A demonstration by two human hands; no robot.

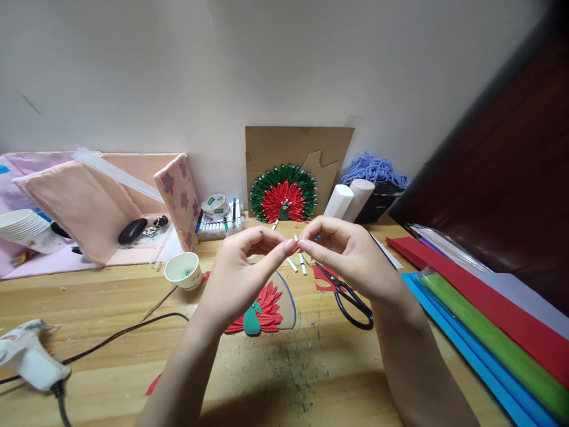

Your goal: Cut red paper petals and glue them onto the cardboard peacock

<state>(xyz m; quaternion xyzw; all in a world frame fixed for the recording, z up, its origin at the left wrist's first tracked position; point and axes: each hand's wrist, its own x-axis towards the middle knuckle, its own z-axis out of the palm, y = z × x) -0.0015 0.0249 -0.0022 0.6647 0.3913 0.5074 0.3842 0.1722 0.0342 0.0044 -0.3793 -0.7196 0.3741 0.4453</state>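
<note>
My left hand (pixel 249 267) and my right hand (pixel 344 252) meet in mid-air over the table, thumbs and forefingers pinched together. Between the fingertips shows a small red piece (pixel 297 244), mostly covered, perhaps paper. Below my left hand lies a cardboard fan shape with a blue edge (pixel 288 302), bearing red petals (pixel 269 305) and a green bird shape (pixel 252 319). Black-handled scissors (pixel 355 305) rest beneath my right hand, their blades over a red paper scrap (pixel 323 279). Several white marker-like sticks (pixel 301 264) lie behind my fingers.
A finished-looking red and green peacock (pixel 284 196) leans on cardboard at the wall. A paper cup (pixel 183 271) and a glue gun (pixel 33 356) with its cord stand left. Markers (pixel 217 224) sit behind. Coloured sheets (pixel 484 332) line the right side.
</note>
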